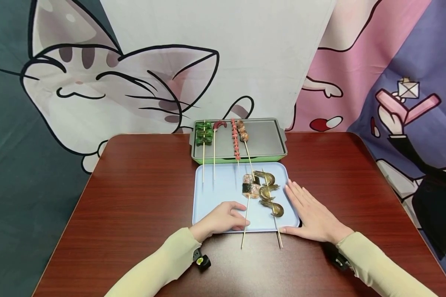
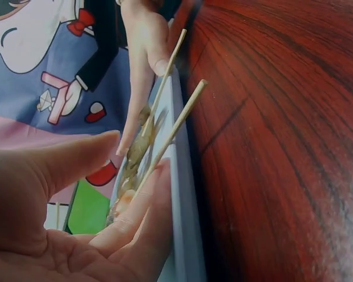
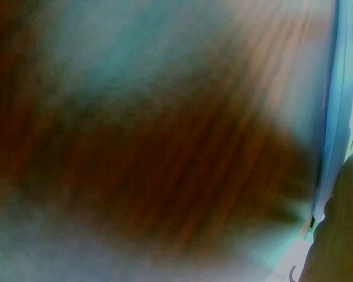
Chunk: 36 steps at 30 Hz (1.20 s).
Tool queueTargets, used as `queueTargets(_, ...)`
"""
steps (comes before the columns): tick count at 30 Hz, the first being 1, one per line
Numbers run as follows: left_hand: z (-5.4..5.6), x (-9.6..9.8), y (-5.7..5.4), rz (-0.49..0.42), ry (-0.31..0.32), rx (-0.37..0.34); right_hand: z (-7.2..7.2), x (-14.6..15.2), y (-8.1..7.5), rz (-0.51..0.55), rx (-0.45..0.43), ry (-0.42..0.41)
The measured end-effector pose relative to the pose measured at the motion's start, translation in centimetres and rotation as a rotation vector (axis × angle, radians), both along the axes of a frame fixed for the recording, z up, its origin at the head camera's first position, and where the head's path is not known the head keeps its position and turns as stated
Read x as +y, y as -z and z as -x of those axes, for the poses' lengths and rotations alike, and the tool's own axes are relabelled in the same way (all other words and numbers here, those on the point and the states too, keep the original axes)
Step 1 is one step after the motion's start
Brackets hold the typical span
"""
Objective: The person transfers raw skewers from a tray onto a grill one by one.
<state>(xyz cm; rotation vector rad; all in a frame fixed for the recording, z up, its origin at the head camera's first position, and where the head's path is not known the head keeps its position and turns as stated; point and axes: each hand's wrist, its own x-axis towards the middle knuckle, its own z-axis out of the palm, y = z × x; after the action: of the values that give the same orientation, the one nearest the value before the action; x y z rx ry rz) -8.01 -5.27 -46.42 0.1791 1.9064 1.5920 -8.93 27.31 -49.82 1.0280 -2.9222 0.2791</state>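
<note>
Skewers (image 1: 260,194) lie lower centre on the blue tray (image 1: 215,194), sticks overhanging its near edge. Left hand (image 1: 221,218) rests there with fingers relaxed; right hand (image 1: 310,212) lies flat along the right edge (bare table (image 1: 134,198) either side).

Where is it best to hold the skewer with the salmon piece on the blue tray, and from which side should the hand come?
Probably by the bare wooden stick below the food, coming from the near table edge. The salmon skewer lies flat on the blue tray, and its stick end juts past the tray's near rim over the table, free to pinch. The left hand is right beside it.
</note>
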Motion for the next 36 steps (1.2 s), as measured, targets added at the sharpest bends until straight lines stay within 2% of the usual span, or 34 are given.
queueTargets(4, 0.1, 0.3, 0.1, 0.014, 0.005, 0.013, 0.0, 0.0, 0.0, -0.022, -0.011, 0.013)
queueTargets(11, 0.1, 0.3, 0.2, -0.028, -0.028, -0.004, 0.0, 0.0, 0.0, -0.025, -0.015, 0.014)
queueTargets(17, -0.2, 0.0, -0.4, -0.042, -0.063, -0.015, 0.0, 0.0, 0.1, -0.025, -0.005, 0.011)
queueTargets(24, -0.7, -0.4, -0.8, -0.064, -0.053, -0.043, 0.0, 0.0, 0.0, -0.008, 0.004, 0.009)
queueTargets(30, -0.8, -0.4, -0.6, -0.085, -0.071, -0.066, 0.0, 0.0, -0.1, 0.002, 0.006, 0.005)
queueTargets(36, -1.0, -0.5, -0.3, -0.104, -0.090, -0.049, 0.0, 0.0, -0.1, -0.003, 0.003, 0.004)
